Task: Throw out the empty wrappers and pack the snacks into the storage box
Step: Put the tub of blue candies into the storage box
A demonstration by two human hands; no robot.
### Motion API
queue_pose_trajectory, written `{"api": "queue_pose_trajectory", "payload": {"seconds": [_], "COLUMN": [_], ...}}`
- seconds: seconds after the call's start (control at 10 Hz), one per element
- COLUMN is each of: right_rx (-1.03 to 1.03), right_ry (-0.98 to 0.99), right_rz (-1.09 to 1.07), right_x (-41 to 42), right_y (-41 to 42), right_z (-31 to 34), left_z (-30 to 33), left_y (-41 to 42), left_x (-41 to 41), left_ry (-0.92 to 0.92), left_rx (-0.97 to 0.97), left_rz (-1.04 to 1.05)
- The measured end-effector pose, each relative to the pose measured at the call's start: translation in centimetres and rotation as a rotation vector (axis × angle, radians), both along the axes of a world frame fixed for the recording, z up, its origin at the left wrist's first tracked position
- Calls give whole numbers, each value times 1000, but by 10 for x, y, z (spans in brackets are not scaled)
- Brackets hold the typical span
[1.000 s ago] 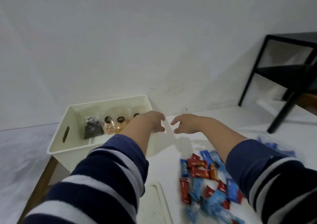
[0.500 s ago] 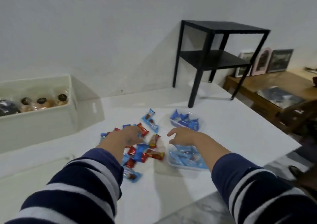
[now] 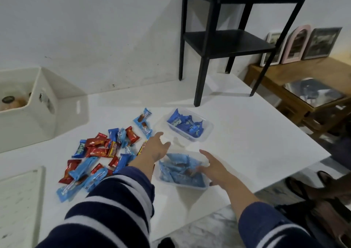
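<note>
A near clear plastic tub [image 3: 203, 186] of light-blue snack packets sits on the white table [image 3: 256, 149]. My left hand [image 3: 154, 149] hovers open at its left rim, and my right hand [image 3: 212, 165] is open at its right rim, fingers spread. A second clear tub [image 3: 207, 134] with dark-blue packets stands just behind. A loose pile of red and blue snack packets [image 3: 98, 153] lies to the left. The white storage box [image 3: 28, 113] stands at the far left with some round snacks inside.
A white lid or tray [image 3: 20, 200] lies at the table's near left. A black side table [image 3: 228, 39] stands on the far right corner. Beyond the right edge is a wooden bench [image 3: 303, 88] with picture frames [image 3: 296, 46].
My view swung right from the storage box to the snack pile. Both hands moved from the box to the near clear tub, now one on each side of it.
</note>
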State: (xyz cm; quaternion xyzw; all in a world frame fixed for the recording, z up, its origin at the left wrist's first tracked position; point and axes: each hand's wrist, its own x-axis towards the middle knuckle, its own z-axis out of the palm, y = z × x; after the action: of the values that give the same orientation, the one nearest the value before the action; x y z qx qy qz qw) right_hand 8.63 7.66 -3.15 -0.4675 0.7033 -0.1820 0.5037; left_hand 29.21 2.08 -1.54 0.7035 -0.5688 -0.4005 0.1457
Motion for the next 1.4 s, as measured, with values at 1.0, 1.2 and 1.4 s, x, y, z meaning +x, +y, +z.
{"api": "queue_pose_trajectory", "payload": {"seconds": [1.0,1.2,1.4], "right_rx": [-116,-99,-161], "right_ry": [-562,-563,-157], "right_rz": [-561,-621,-431], "right_x": [-93,-42,-27], "right_y": [-89,-107,-116], "right_z": [63,34,26], "left_z": [-24,-21,-22], "left_y": [-97,-82,-81], "left_x": [-61,-67,-68], "left_ry": [686,809,782], "left_rx": [234,145,52], "left_rz": [383,390,355]}}
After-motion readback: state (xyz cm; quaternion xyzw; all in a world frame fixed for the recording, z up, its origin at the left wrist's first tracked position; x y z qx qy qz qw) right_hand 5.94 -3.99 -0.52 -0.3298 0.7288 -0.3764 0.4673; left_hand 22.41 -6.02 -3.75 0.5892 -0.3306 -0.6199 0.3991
